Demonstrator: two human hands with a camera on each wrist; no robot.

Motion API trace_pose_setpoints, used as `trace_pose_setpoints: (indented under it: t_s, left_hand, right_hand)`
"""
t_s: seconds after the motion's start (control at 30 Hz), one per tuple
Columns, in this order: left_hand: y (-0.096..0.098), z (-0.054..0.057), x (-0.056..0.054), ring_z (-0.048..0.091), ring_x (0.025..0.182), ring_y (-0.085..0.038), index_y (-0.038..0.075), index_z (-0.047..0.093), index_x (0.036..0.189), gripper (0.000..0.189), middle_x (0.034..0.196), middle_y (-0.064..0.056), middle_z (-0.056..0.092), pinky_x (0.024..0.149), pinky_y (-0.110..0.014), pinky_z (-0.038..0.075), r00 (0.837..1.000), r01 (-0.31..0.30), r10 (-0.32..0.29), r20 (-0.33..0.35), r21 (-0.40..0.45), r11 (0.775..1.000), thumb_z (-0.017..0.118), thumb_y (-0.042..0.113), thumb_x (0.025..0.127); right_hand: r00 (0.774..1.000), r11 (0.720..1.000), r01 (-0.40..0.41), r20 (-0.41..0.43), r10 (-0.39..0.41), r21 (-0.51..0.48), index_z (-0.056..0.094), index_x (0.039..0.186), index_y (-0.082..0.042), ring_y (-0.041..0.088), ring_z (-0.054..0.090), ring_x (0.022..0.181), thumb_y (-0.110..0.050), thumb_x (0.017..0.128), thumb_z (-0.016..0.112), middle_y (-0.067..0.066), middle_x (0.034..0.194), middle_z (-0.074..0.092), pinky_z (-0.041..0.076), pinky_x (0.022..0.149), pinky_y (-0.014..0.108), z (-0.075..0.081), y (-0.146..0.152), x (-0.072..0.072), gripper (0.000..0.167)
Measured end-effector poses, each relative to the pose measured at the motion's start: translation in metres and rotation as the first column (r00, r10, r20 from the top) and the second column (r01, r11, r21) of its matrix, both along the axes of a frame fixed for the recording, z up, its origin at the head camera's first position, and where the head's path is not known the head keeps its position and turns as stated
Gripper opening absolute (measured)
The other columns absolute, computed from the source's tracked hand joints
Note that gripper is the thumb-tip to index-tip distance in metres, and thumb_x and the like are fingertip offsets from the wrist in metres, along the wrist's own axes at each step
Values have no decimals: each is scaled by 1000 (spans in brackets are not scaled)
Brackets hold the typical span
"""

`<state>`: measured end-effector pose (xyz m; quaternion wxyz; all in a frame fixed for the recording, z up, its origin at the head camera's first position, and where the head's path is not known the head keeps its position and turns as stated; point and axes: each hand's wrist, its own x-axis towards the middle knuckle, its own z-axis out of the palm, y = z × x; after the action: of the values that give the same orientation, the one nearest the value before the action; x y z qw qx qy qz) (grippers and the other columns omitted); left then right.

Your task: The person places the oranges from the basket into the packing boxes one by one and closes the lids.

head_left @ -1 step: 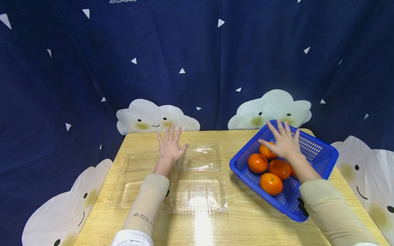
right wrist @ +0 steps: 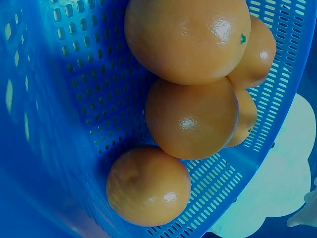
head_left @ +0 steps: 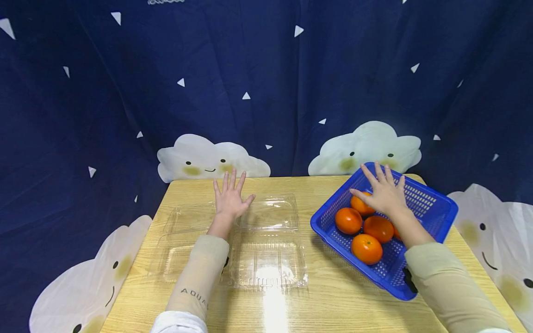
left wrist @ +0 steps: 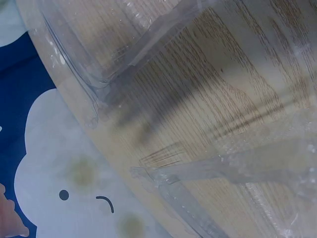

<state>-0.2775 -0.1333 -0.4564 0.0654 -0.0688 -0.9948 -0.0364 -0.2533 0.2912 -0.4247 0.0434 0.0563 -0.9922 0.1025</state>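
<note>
My left hand [head_left: 231, 200] is held with fingers spread, over two clear plastic clamshell containers. The right container [head_left: 266, 263] and the left container [head_left: 176, 261] lie opened side by side on the table, partly hidden by my left arm. In the left wrist view, their clear plastic edges [left wrist: 193, 171] show, with a fingertip at the left border. My right hand [head_left: 386, 196], fingers also spread, is over a blue plastic basket [head_left: 350, 261]. Several oranges [head_left: 366, 249] sit in it; the right wrist view shows these oranges [right wrist: 148, 186] clustered together. Neither hand holds anything.
Both containers and the basket stand on a light wooden table [head_left: 333, 296]. A dark blue curtain [head_left: 275, 69] with white clouds and triangles hangs behind and around the table. Glare shines on the tabletop near the right container.
</note>
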Motion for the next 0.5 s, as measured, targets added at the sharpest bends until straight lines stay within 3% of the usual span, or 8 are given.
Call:
trace_pose_setpoints:
  t_s: [0.27, 0.5]
  left_hand:
    - [2, -2, 0, -7, 139, -27, 29, 1, 147, 78, 153, -4, -6, 105, -56, -7, 1000, 5, -4, 15, -34, 999, 31, 65, 85]
    - [6, -3, -1, -4, 140, -28, 27, 7, 148, 78, 153, -5, -2, 104, -55, -10, 1000, 21, -21, -16, -10, 1000, 35, 63, 85]
  right_hand:
    - [1000, 1000, -3, 1, 3, 1, -2, 147, -30, 42, -15, 134, -69, 82, 36, 20, 151, -3, -16, 92, 68, -3, 2, 0, 85]
    - [1000, 1000, -2, -11, 1, -13, -2, 147, -30, 41, -15, 134, -67, 83, 38, 19, 151, -6, -17, 92, 67, -3, 4, 0, 84]
